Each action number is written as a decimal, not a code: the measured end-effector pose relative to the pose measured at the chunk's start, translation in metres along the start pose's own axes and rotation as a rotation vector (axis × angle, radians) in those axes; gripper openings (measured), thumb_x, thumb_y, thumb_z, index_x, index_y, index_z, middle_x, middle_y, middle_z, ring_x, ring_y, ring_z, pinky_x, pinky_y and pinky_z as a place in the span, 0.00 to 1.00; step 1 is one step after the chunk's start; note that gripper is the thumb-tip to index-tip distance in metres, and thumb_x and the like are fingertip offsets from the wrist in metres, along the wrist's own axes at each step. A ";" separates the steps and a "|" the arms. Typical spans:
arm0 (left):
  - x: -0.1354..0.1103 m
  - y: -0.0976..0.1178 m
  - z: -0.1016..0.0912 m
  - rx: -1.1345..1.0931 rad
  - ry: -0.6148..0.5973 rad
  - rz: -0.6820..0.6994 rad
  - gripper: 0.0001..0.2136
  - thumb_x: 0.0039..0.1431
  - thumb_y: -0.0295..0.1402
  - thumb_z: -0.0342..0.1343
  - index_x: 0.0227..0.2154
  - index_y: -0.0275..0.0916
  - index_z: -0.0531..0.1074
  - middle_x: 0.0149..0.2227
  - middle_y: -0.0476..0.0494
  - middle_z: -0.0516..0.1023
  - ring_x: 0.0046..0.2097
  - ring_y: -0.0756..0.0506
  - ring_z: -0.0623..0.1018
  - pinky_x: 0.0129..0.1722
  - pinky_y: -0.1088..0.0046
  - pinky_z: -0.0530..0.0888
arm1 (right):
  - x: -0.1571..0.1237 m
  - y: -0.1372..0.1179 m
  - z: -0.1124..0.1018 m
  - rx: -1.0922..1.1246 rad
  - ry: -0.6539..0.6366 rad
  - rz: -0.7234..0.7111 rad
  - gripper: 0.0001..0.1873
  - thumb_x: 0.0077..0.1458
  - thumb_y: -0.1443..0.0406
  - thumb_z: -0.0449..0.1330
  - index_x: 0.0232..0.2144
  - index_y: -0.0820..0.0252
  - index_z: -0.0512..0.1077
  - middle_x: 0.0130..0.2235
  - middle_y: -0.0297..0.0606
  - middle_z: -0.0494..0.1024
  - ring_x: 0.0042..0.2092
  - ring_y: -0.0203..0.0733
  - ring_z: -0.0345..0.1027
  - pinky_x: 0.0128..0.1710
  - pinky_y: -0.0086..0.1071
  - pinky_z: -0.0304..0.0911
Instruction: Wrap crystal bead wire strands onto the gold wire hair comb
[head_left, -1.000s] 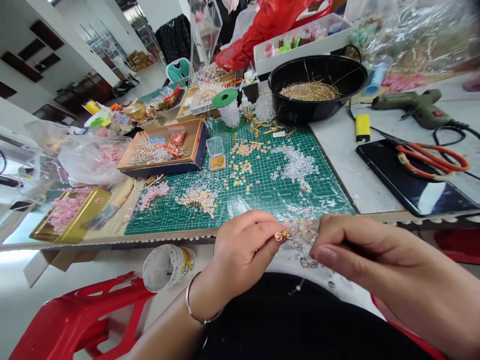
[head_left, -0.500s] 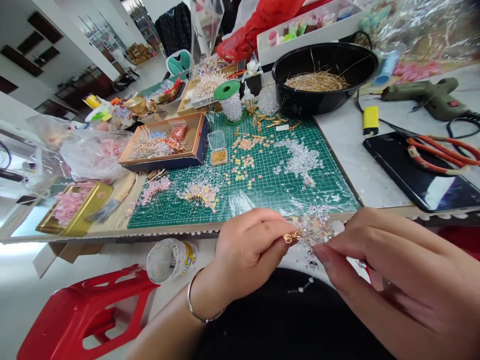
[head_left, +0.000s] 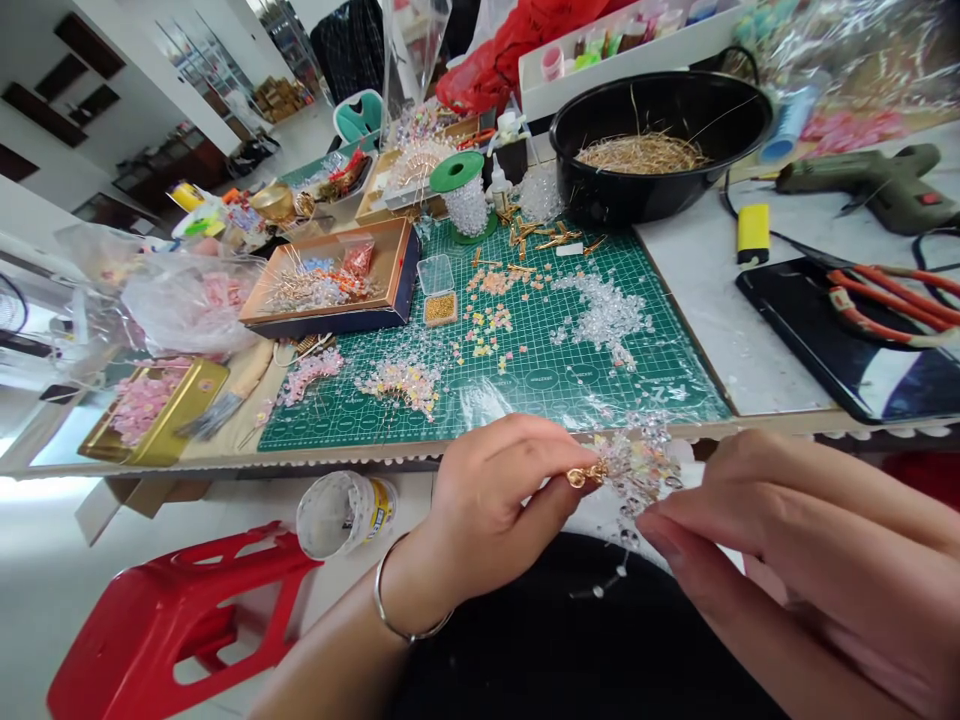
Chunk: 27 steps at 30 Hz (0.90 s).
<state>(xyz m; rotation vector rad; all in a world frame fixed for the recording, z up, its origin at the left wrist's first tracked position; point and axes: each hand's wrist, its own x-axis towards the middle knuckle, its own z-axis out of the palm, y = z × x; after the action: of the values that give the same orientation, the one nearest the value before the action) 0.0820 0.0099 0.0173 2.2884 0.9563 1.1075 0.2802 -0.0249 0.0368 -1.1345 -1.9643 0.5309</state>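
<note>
My left hand [head_left: 499, 500] pinches the gold-coloured wire base of a beaded ornament [head_left: 637, 465] between thumb and forefinger. Clear beads and small pale yellow and pink pieces cluster on it, and a thin strand with clear beads [head_left: 621, 572] hangs below. At the cluster's right side is my right hand [head_left: 810, 560], thumb and forefinger pressed together; what lies between the fingertips is hidden. Beyond the hands, a green cutting mat [head_left: 540, 390] carries loose clear beads [head_left: 611, 315], small yellow and pink pieces [head_left: 487, 335] and another beaded piece [head_left: 401, 383].
A black bowl [head_left: 600, 205] of gold-coloured wires stands at the back. On the right are a glue gun [head_left: 870, 180], orange-handled pliers [head_left: 885, 300] and a dark tablet [head_left: 802, 335]. A shallow box [head_left: 322, 325] stands left; a red stool [head_left: 127, 620] and white bucket [head_left: 334, 515] are below.
My right fingertips have moved slightly down and to the right along the ornament's edge. The hanging bead strand has swung lower. My left hand keeps its grip; the view has shifted a little.
</note>
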 end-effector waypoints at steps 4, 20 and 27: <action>0.000 0.002 0.000 -0.012 -0.007 0.016 0.04 0.63 0.27 0.58 0.38 0.37 0.76 0.36 0.43 0.82 0.38 0.50 0.81 0.39 0.76 0.78 | 0.000 0.003 -0.003 -0.012 -0.025 -0.119 0.09 0.56 0.73 0.58 0.36 0.54 0.66 0.25 0.30 0.63 0.25 0.33 0.56 0.24 0.30 0.56; -0.003 0.004 0.002 0.079 -0.060 0.039 0.07 0.63 0.26 0.56 0.43 0.37 0.74 0.40 0.40 0.81 0.40 0.48 0.80 0.39 0.72 0.78 | -0.003 0.008 -0.001 -0.234 -0.062 -0.144 0.06 0.58 0.70 0.58 0.36 0.56 0.64 0.30 0.35 0.71 0.29 0.38 0.64 0.27 0.35 0.58; -0.009 0.007 0.004 0.171 -0.092 -0.072 0.16 0.64 0.30 0.56 0.54 0.40 0.66 0.49 0.41 0.80 0.49 0.42 0.80 0.49 0.64 0.78 | 0.001 0.010 -0.004 -0.376 -0.087 -0.205 0.08 0.58 0.70 0.52 0.41 0.58 0.65 0.35 0.40 0.75 0.31 0.44 0.70 0.28 0.39 0.62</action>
<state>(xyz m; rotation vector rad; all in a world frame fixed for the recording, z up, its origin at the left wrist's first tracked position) 0.0840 -0.0014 0.0145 2.3954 1.1267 0.9140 0.2880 -0.0191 0.0332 -1.1269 -2.2889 0.1043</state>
